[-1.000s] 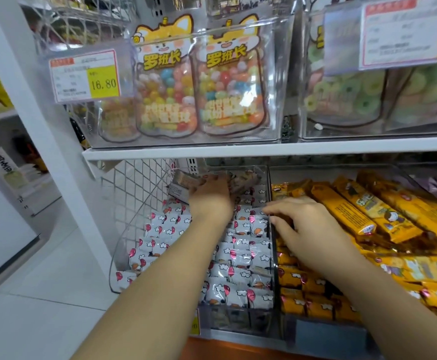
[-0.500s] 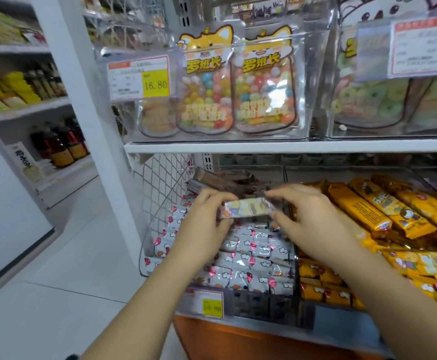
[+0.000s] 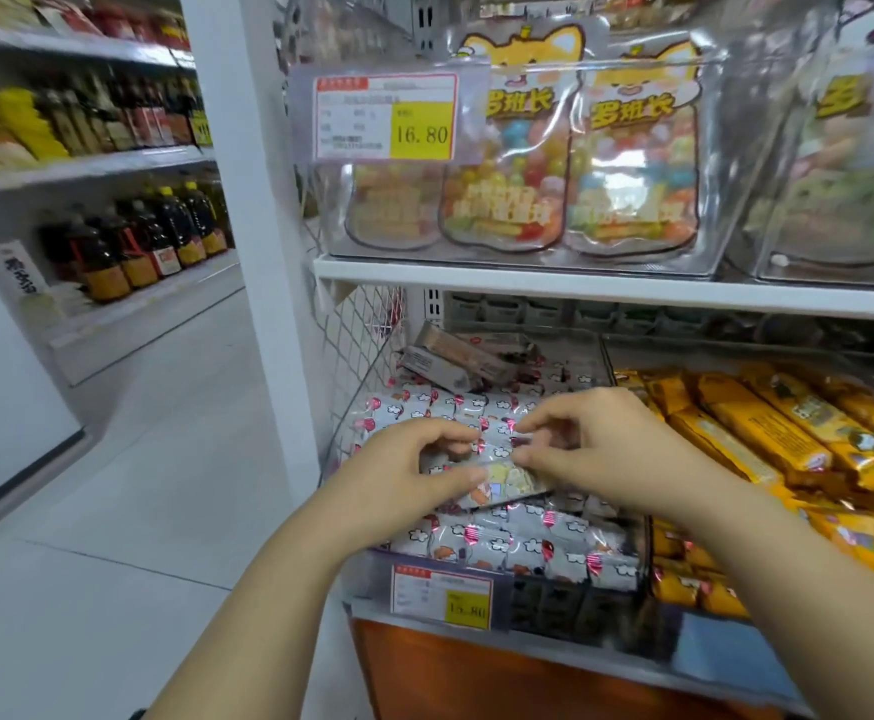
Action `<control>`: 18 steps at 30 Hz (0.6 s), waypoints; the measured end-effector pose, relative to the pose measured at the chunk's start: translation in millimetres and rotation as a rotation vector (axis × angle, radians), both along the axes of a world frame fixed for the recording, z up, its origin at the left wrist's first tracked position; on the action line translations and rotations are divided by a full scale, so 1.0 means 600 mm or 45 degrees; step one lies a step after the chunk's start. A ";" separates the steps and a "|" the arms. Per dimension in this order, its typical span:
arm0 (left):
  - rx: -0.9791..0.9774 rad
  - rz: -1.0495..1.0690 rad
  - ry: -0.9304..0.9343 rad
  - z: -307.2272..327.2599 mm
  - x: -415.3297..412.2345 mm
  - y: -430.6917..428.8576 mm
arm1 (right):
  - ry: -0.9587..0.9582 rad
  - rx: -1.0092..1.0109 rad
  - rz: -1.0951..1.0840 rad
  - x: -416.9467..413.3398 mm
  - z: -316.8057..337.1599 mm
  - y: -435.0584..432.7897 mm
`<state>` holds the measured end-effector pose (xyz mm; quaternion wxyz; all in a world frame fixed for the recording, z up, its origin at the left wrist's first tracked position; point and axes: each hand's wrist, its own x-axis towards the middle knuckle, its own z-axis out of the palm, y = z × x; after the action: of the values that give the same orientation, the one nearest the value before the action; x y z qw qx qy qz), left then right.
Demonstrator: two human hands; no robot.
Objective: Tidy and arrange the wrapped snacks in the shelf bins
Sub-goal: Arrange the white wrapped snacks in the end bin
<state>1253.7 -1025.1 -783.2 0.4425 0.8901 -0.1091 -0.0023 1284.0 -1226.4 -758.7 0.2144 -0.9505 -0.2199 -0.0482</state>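
A clear shelf bin (image 3: 627,579) holds several white wrapped snack bars (image 3: 507,543) with pink and red print. Above the bin, both hands hold one small wrapped snack (image 3: 502,480) with pale yellow print. My left hand (image 3: 404,470) pinches its left end and my right hand (image 3: 596,449) pinches its right end. A few grey-brown packets (image 3: 455,356) lie loose at the back of the same bin. To the right, a second bin holds several yellow-orange wrapped bars (image 3: 757,439).
The shelf above (image 3: 580,283) carries clear boxes of candy pouches (image 3: 513,158) and a price tag (image 3: 388,116). A wire mesh side panel (image 3: 362,345) bounds the bin on the left. Another price tag (image 3: 442,595) hangs on the bin front. Bottles (image 3: 133,236) fill shelves across the aisle.
My left hand has come out from the back of the bin with one snack, and my right hand has joined it. Both now hold it lower, nearer the bin front.
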 end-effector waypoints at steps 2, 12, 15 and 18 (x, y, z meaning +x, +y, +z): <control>0.003 0.040 -0.055 -0.002 0.006 0.000 | 0.001 0.037 -0.019 0.023 0.002 0.017; -0.185 0.470 -0.157 -0.025 0.032 0.020 | 0.013 -0.058 -0.191 0.156 -0.028 0.124; -0.209 0.509 -0.149 -0.022 0.029 0.023 | -0.064 -0.190 -0.270 0.167 -0.042 0.134; -0.237 0.532 -0.129 -0.019 0.028 0.024 | -0.113 -0.240 -0.311 0.173 -0.038 0.133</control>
<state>1270.4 -1010.6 -794.5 0.5074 0.8477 0.0558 0.1442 1387.7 -1146.7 -781.7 0.1068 -0.9830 -0.1154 -0.0948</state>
